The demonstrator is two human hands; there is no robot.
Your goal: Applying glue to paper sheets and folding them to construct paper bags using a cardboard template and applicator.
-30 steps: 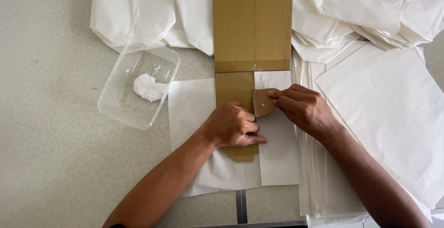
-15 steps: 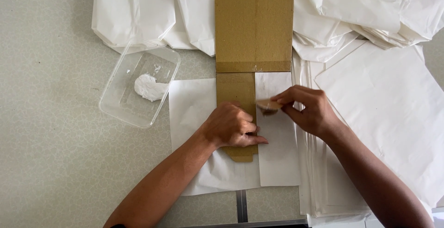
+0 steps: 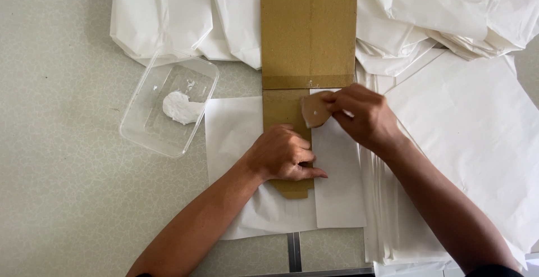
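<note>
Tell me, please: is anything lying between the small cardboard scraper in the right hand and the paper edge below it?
Nothing visible does. The right hand holds the cardboard scraper directly over the white paper; the left hand presses the cardboard strip lower down, beside that path.

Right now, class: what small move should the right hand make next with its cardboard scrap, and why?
Probably draw the cardboard scrap down the white sheet's edge. The right hand holds it at the top, and the left hand pins the cardboard template flat.
</note>
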